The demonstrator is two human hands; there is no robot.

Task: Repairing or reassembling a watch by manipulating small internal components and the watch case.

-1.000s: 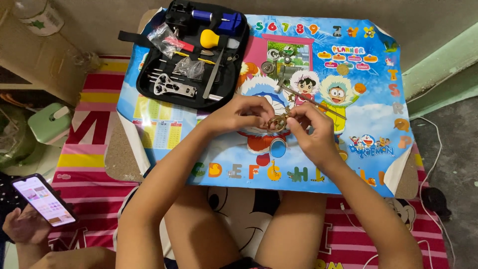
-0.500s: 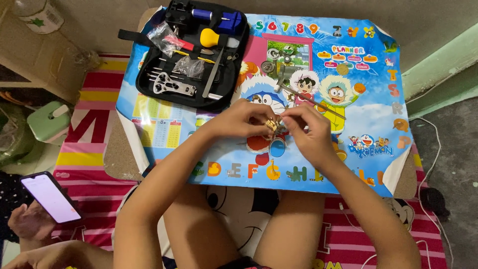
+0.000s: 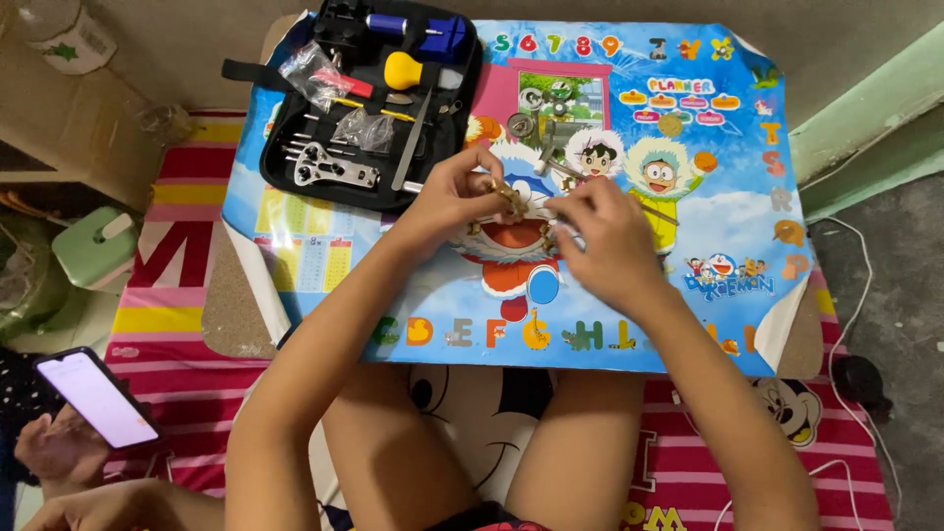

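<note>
A small gold-coloured metal piece (image 3: 513, 200), jointed like a watch band, sits pinched between both hands over the middle of the tabletop (image 3: 236, 315), just above the colourful cartoon poster (image 3: 688, 285) that covers it. The left hand (image 3: 447, 197) holds its left end with fingers curled narrow around it; the right hand (image 3: 600, 231) closes on the right end, thumb and forefinger tight. The piece is thin and shiny, and most of it is hidden by the fingertips, so its full shape is hard to make out. Behind the left hand lies an open black tool case (image 3: 369, 108) holding a yellow-handled tool, a blue-handled tool, small plastic bags and a steel wrench; its far edge is just inside the picture. A few small round metal parts (image 3: 521, 123) lie on the poster beyond the hands, too small to tell apart. The poster is bare to the right of the hands and along its near edge, where the cork corners of the tabletop show. At the lower left another person's hand (image 3: 59, 452) holds a lit phone (image 3: 98, 398), partly cut off.
</note>
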